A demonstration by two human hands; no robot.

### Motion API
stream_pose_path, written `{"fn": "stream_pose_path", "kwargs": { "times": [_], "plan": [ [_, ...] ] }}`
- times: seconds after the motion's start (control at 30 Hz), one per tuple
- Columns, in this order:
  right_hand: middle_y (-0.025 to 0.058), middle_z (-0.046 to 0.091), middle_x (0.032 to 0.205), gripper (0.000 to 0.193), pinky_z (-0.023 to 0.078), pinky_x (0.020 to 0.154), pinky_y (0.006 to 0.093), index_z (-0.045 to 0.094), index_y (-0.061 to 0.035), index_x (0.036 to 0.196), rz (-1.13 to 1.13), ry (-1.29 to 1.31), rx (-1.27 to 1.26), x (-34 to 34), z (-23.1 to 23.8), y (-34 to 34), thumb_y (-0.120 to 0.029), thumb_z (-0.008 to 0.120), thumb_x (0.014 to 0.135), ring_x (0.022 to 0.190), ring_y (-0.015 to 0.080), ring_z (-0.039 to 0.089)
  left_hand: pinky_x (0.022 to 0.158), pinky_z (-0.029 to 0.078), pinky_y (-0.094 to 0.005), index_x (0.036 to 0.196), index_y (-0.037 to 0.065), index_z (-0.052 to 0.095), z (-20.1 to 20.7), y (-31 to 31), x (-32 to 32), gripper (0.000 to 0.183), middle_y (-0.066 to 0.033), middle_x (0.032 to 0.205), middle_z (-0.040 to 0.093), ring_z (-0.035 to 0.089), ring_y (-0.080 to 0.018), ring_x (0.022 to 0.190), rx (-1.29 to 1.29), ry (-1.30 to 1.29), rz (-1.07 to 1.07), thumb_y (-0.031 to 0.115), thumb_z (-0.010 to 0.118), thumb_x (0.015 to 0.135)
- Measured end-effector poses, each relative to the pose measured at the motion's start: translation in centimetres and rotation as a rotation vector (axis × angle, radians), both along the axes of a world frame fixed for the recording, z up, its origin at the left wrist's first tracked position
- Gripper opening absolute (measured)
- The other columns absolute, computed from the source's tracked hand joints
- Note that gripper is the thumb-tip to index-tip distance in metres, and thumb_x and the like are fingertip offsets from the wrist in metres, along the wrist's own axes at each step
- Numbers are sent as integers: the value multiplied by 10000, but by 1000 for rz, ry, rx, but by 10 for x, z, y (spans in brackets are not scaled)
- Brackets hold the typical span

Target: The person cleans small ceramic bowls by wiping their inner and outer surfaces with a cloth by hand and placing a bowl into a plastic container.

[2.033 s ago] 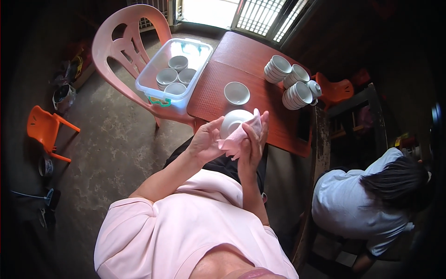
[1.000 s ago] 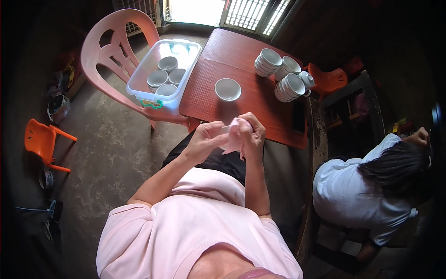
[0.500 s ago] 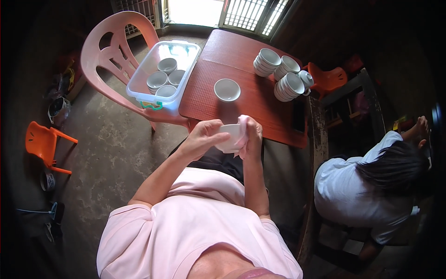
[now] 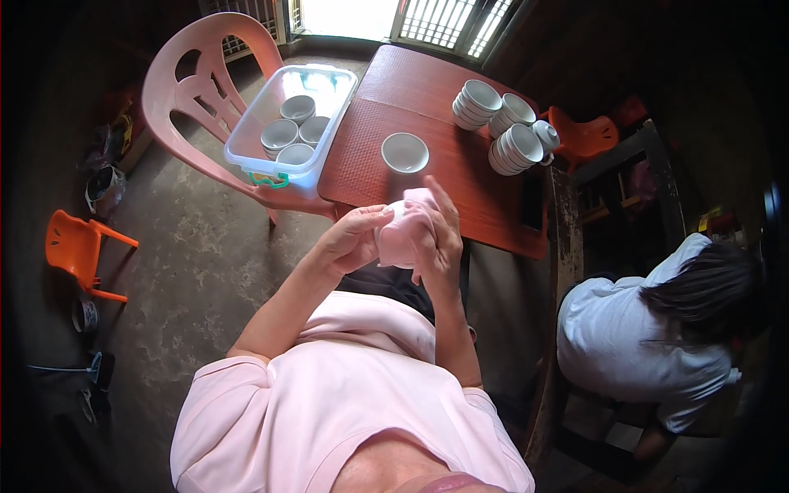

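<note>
In front of my chest, over the table's near edge, a small white bowl (image 4: 398,210) is mostly covered by a pink cloth (image 4: 401,240). My left hand (image 4: 358,237) grips the bowl's left side, thumb along the top. On the other side my right hand (image 4: 442,240) presses the cloth over the bowl, with one finger sticking out. Just beyond my hands another white bowl (image 4: 405,154) sits alone on the red-brown table (image 4: 370,140).
Stacked white bowls (image 4: 518,149) stand at the table's right, beside a lidded white pot (image 4: 546,135). A clear plastic bin (image 4: 238,152) of bowls rests on a pink chair (image 4: 164,107). At right a person in white (image 4: 612,329) bends over beyond a dark wooden frame (image 4: 565,222).
The pink cloth has come from the bowl's right edge across its side, covering most of it. My right hand has opened a little, one finger now extended. The person at right has shifted slightly.
</note>
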State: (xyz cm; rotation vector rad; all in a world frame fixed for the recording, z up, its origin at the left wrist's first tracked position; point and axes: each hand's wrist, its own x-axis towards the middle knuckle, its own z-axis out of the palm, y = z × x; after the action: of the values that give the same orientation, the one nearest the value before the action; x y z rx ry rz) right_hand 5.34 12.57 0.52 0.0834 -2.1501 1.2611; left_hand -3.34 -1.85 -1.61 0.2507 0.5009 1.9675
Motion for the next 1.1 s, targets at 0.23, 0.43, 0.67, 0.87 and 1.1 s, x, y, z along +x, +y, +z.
{"fn": "stream_pose_path", "kwargs": {
  "times": [0.23,0.43,0.67,0.87,1.1],
  "plan": [
    [207,251,1444,257,354,1024,485,525,-189,1186,-129,379,21,10,-38,-17,-302,424,979,1328,362,303,843,532,-434,1231,-40,459,4,9,10,415,-189,1109,600,621,-294,1005,134,-318,-7,253,501,940],
    [147,595,1033,246,496,818,406,657,-92,959,108,-96,204,2,36,5,-158,648,722,930,319,608,868,505,-351,1169,-24,530,-2,-1,8,359,-133,1089,611,619,-210,987,-12,99,48,189,590,887],
    [95,581,1030,309,451,857,305,551,-13,1061,-115,218,-1030,0,-22,-27,-270,455,918,979,189,567,862,488,-325,1045,5,588,7,10,18,250,-93,973,646,620,-165,924,37,14,220,155,644,853],
    [74,596,755,186,470,580,329,628,-41,837,11,-245,-83,4,30,7,-222,637,797,683,170,617,771,457,-223,953,23,606,-3,8,21,147,-11,914,622,566,-64,829,-135,505,239,143,609,869],
    [16,563,710,212,478,628,277,550,-57,726,146,-81,-883,-8,5,5,-245,592,815,679,147,597,806,456,-270,955,19,612,-3,14,23,183,-45,896,641,587,-94,838,-28,231,288,143,673,834]
  ]
}}
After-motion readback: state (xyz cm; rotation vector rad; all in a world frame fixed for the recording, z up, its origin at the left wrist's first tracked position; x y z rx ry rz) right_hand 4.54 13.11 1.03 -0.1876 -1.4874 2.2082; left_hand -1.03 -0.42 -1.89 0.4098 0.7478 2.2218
